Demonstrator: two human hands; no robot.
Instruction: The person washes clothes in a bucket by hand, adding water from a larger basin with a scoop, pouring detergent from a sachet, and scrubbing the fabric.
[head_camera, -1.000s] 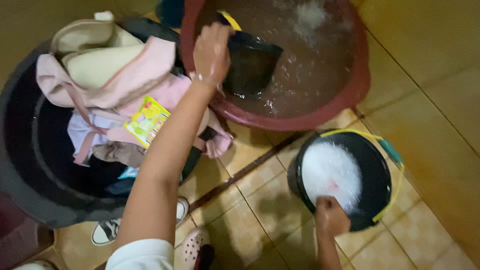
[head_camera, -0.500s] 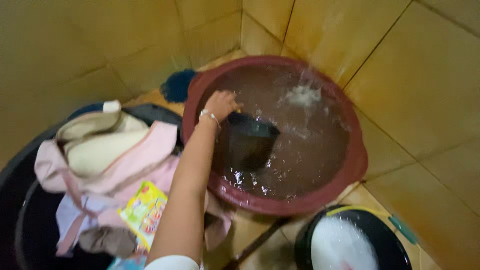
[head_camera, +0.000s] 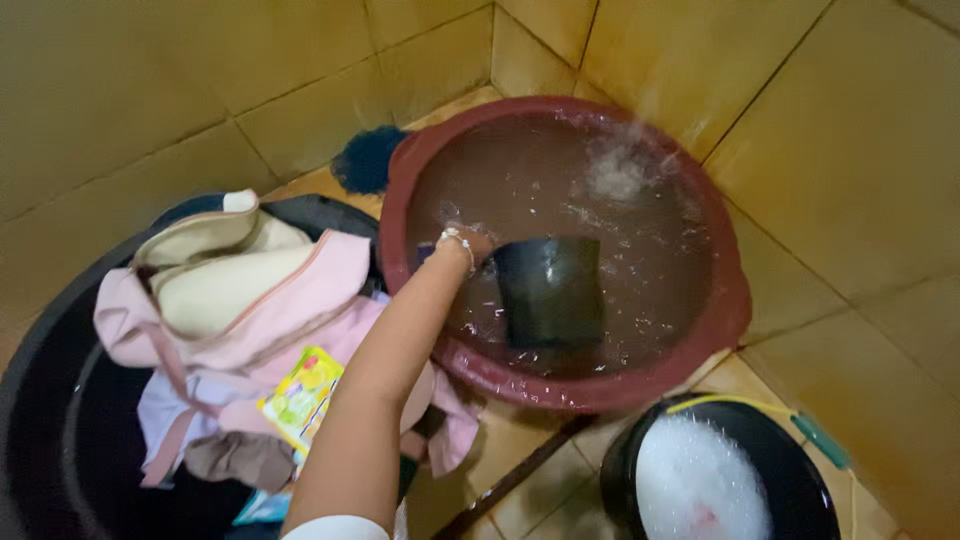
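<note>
Our left hand (head_camera: 468, 245) grips the dark scoop (head_camera: 550, 292) by its handle; the scoop lies just right of it, dipped into the red basin (head_camera: 735, 300).

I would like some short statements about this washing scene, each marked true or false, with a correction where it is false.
1. The left hand holds a dark scoop in the red basin. True.
2. The red basin is dry. False: it is filled with water, which is splashing near the far side.
3. The black bucket holds white foam. True.
4. The pink clothes lie on the tiled floor. False: they are piled in a large black tub.
5. The right hand rests on the black bucket. False: the right hand is not in view.
</note>
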